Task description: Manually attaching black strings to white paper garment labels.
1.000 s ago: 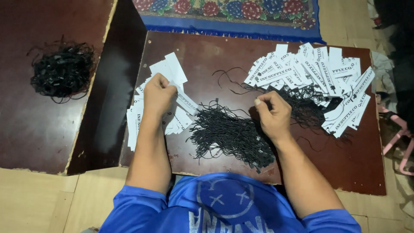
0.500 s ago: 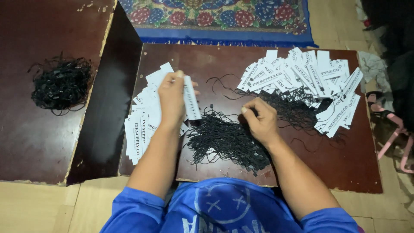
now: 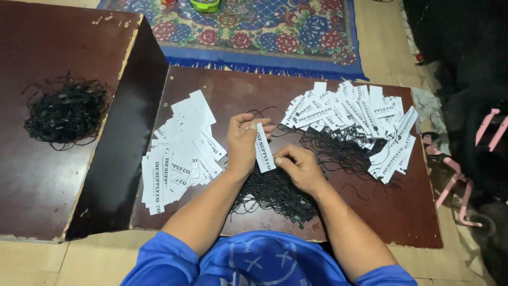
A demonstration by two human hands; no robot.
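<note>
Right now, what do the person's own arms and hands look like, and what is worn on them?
Both hands, left hand and right hand, are bare: no gloves, and no rings or watch visible. Forearms are uncovered. Short blue sleeves of a blue shirt with a pale printed design end near the elbows.

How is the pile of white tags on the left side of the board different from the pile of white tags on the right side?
The left tag pile is smaller and packed close, with tags lying mostly lengthwise; the right tag pile is larger and fans out in an arc. The right pile partly overlaps the black strings; the left pile lies on bare board. Both hold white rectangular printed tags.
</note>
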